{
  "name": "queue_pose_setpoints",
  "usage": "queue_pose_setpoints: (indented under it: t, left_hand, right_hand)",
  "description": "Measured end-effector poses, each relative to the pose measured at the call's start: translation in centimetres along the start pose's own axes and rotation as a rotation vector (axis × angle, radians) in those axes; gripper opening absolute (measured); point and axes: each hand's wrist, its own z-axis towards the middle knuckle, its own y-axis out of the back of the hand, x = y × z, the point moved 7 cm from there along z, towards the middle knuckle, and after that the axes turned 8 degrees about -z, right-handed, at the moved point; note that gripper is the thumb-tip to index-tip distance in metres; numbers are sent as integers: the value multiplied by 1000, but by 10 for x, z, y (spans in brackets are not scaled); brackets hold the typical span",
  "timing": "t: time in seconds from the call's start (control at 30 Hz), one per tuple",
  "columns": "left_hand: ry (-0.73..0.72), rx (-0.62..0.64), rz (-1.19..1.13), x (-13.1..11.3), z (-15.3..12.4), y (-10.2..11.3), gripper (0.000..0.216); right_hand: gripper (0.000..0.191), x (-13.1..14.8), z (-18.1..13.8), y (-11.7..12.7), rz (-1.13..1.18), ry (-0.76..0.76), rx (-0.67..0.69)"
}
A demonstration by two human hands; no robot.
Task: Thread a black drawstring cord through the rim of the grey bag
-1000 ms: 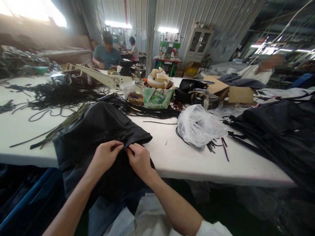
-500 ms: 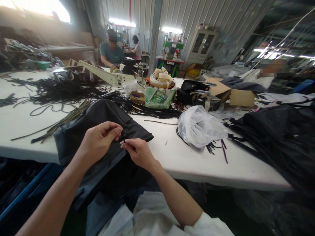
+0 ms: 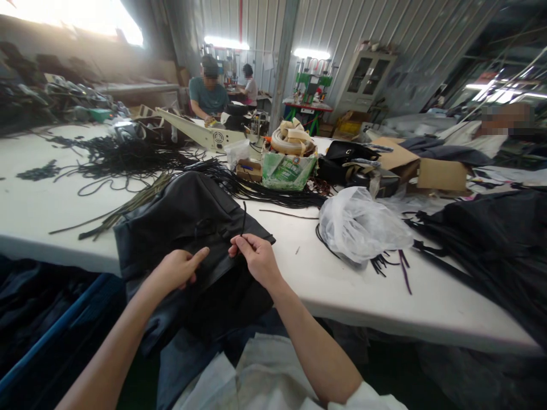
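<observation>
Since half a second ago our two grips have drawn apart: left grip (image 3: 177,270) lower and nearer us, right grip (image 3: 258,262) over to the right, and a length of black cord (image 3: 245,216) now stands up plainly from the right one, where only a dark tip showed. Right grip is closed, pinching this cord between thumb and forefinger; its free end points up, and we cannot tell where the lower end runs. Left grip is parted, thumb stretched away from curled fingers; we cannot tell whether it touches the fabric beneath. Both are over the black fabric piece (image 3: 183,210), which lies part on the white tabletop (image 3: 316,285), on its near edge left of the middle, and part hanging down towards us. Just left of the fabric we note olive cords (image 3: 132,208), with a tangled heap of dark cords (image 3: 123,156) farther off. Beyond the fabric, a bundle of black cords (image 3: 273,195) runs to the right, in front of a green-printed box (image 3: 288,171) bearing coiled pale tape (image 3: 290,139). Right of our grips we see a crumpled clear plastic bag (image 3: 361,222), dark cord ends poking out beside it; at far right, a mass of black material (image 3: 504,233) overhangs the near edge. Well off on the far left side, a co-worker in a teal top (image 3: 209,94) bends over the work.
</observation>
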Motion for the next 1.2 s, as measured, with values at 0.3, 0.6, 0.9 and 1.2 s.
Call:
queue_pose_setpoints:
  t: [0.3,0.6,0.9,1.2]
  left_hand:
    - [-86,-88,-406,-14,-4,-29,70]
    - [-397,-283,-893,-67,-44,-7,112]
    - [-329,-255,-1094,-69,-45,-23,60]
    - [-416,-177,-981,-91,-56,-41,52]
  right_hand:
    - [35,-4,0,0,-25,-5,-3]
    - [36,4,1,-6,-87,9,32]
    - [37,14,-6,-28,-66,121,174]
    - [41,8,1,-26,79,85,130]
